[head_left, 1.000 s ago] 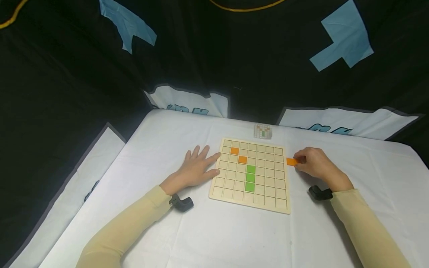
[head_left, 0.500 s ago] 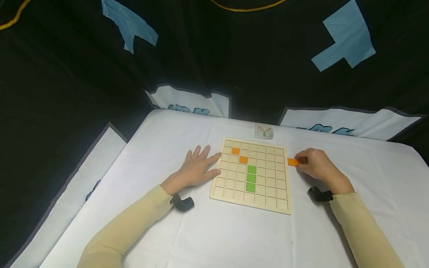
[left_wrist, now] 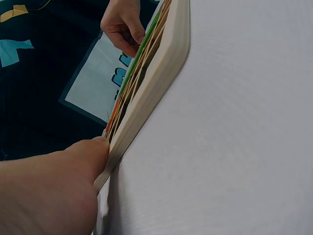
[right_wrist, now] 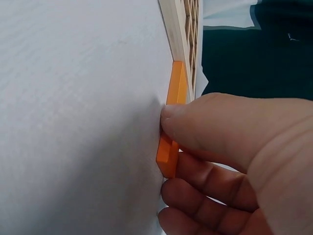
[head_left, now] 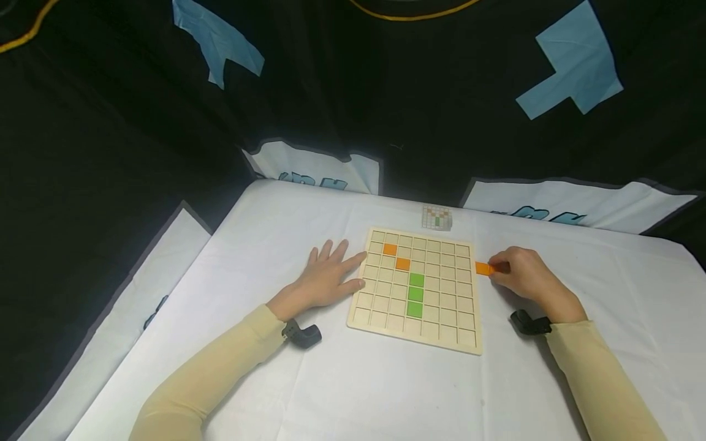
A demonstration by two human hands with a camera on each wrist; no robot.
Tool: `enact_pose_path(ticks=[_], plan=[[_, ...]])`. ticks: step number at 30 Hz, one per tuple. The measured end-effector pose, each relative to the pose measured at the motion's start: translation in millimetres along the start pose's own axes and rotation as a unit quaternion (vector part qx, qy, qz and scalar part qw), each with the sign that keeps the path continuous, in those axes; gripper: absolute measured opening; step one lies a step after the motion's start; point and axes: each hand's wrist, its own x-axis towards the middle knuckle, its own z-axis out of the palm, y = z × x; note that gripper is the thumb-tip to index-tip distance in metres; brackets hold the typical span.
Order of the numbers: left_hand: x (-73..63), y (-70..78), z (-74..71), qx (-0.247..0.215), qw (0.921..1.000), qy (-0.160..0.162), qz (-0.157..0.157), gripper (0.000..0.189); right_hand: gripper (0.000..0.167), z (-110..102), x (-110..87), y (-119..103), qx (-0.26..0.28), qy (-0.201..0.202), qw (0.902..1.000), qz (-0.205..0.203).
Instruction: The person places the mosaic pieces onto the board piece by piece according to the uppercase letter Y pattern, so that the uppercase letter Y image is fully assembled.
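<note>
A pale wooden board (head_left: 382,304) with a square grid lies flat on the white cloth in the head view. Set in its cells are two orange tiles (head_left: 402,264) on a diagonal and three green tiles (head_left: 415,294) in a column. My left hand (head_left: 322,278) is spread flat at the board's left side, thumb and index finger on its edge. To the right of the board, my right hand (head_left: 521,272) pinches a flat orange piece (right_wrist: 177,88) between thumb and fingers. One end of this piece is right at the board's side; the thumb hides its middle.
A small card (head_left: 437,218) printed with a coloured grid lies beyond the board's far edge. Black fabric (head_left: 353,92) with blue tape (head_left: 576,58) rises behind the table. Black cameras (head_left: 529,323) sit on both wrists.
The whole head view has shifted slightly to the right. Both hands, the board and the orange piece keep nearly the same places relative to each other.
</note>
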Motion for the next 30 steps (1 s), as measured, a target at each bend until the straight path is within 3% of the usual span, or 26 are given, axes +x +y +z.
enact_pose_path(ticks=[30], plan=[[0.8, -0.6, 0.8, 0.005, 1.0, 0.002, 0.0, 0.068, 0.028, -2.0, -1.5, 1.4, -0.001, 0.001, 1.0, 0.005]])
